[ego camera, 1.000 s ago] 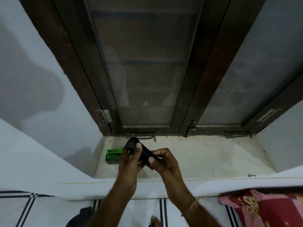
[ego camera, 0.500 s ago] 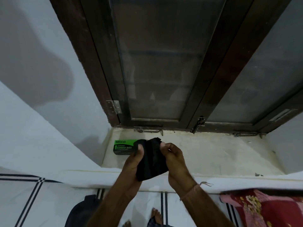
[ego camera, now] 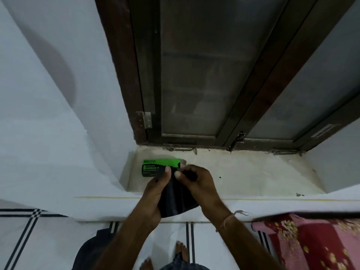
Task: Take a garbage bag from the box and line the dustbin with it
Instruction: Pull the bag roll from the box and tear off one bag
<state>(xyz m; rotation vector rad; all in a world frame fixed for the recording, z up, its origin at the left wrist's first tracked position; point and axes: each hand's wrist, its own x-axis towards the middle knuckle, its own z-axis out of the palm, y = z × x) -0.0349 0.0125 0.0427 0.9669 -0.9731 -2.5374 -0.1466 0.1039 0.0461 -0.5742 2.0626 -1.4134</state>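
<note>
In front of me is a big dark window (ego camera: 224, 75) with brown wood around it. Under it is a pale sill (ego camera: 253, 172). White walls stand on both sides. A red flowery cloth (ego camera: 311, 242) lies low on my right. The green box (ego camera: 155, 166) of garbage bags sits on the sill at its left end, just behind my hands. My left hand (ego camera: 155, 190) and my right hand (ego camera: 196, 184) are close together, and both pinch the top edge of a black garbage bag (ego camera: 175, 199). The bag hangs down between my hands, over the front of the sill. It is partly unfolded.
</note>
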